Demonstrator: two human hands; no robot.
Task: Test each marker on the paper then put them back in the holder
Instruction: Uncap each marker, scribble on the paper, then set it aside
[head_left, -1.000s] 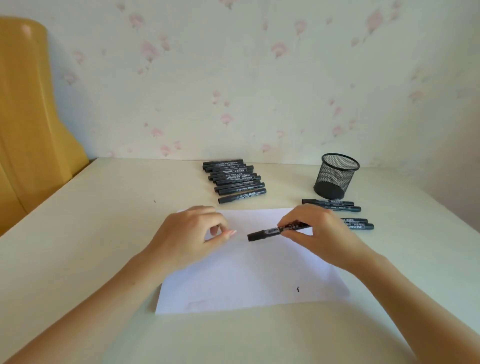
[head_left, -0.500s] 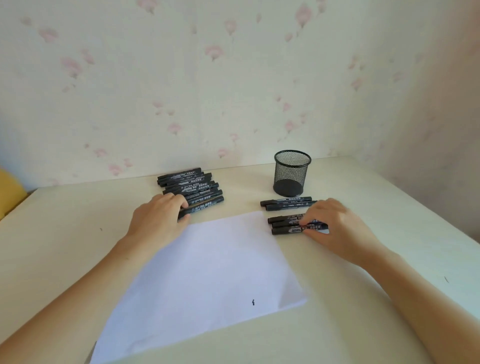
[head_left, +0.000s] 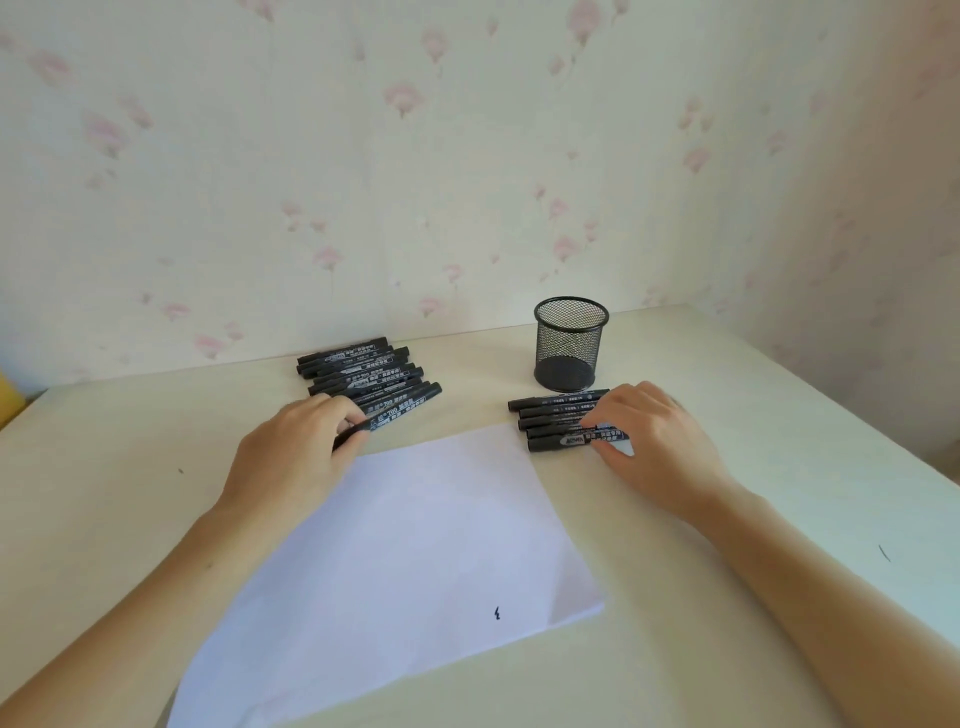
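A white sheet of paper (head_left: 415, 551) lies on the cream table with one small black mark (head_left: 497, 613) near its front right. Behind it on the left is a pile of several black markers (head_left: 363, 371). My left hand (head_left: 296, 452) grips the nearest marker of that pile (head_left: 395, 413). On the right, a second row of several black markers (head_left: 556, 421) lies in front of the empty black mesh holder (head_left: 570, 343). My right hand (head_left: 654, 441) rests on that row, its fingertips curled on the front marker (head_left: 558, 442).
The table (head_left: 779, 493) ends at a flowered wall behind and on the right. A yellow object (head_left: 6, 400) shows at the far left edge. A small dark scratch (head_left: 883, 552) marks the table at the right.
My right hand has laid the marker it held down in the right row. My left hand has reached the left pile and taken hold of its nearest marker. The view has turned right.
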